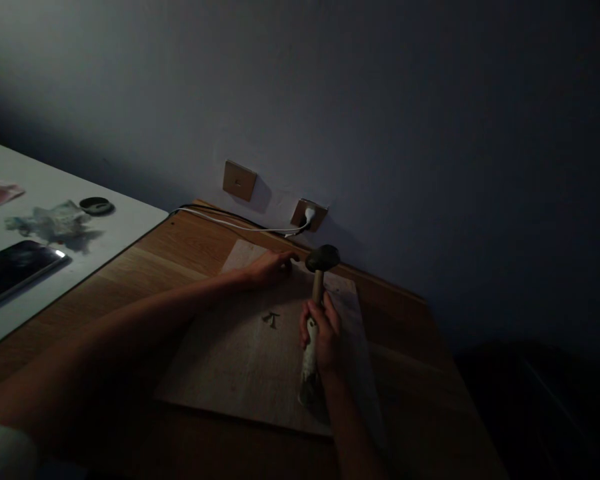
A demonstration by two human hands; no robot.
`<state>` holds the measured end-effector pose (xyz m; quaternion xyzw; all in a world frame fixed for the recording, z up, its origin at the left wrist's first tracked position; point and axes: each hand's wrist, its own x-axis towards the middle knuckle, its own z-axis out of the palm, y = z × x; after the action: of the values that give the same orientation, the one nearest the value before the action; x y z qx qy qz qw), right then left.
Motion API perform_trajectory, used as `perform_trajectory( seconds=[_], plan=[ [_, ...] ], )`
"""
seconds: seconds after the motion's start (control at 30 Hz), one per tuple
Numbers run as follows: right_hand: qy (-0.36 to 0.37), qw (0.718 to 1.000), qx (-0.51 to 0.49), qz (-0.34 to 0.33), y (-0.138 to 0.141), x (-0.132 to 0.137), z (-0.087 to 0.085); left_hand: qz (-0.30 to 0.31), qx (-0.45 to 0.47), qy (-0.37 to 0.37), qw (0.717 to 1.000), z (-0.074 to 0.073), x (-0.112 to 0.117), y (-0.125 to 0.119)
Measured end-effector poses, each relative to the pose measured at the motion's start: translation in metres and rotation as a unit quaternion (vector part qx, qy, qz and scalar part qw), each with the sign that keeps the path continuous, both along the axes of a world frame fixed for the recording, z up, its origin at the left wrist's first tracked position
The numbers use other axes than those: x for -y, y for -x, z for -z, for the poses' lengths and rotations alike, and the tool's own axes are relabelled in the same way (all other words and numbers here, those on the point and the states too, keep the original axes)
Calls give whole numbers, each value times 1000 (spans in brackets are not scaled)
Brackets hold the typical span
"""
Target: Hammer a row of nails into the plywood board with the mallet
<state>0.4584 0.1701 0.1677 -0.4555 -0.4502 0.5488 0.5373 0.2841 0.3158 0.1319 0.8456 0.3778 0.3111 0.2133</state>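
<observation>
My right hand (323, 330) is wrapped around the pale, worn handle of a hammer (307, 363). Its dark, rounded head is raised over the far part of a flat wooden board (225, 373). Just left of the hammer head, my left hand (271, 268) rests at the board's far edge, thumb and fingers bent together. What they hold, if anything, is too dark to make out. A few small metal screws or nails (271, 319) lie in a little pile on the board, between my two forearms.
The board lies on a brown wooden table (155, 260) against a wall. A white table (115, 227) adjoins at left, bearing a phone (17, 270), crumpled plastic (60, 223) and a round dark lid (97, 205). Cables (230, 219) run to a wall socket (309, 215).
</observation>
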Motion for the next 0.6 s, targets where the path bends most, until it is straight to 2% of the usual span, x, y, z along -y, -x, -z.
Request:
perform_trajectory(
  seconds=[0.13, 0.33, 0.6],
  plan=[
    [17, 1000, 6, -13, 1, 0, 0, 9, 19, 1, 1000, 4, -2, 1],
    [91, 994, 43, -48, 3, -3, 2, 11, 66, 12, 998, 7, -3, 1],
    [64, 995, 51, -49, 2, -1, 0, 9, 50, 21, 998, 4, -1, 2]
  ],
)
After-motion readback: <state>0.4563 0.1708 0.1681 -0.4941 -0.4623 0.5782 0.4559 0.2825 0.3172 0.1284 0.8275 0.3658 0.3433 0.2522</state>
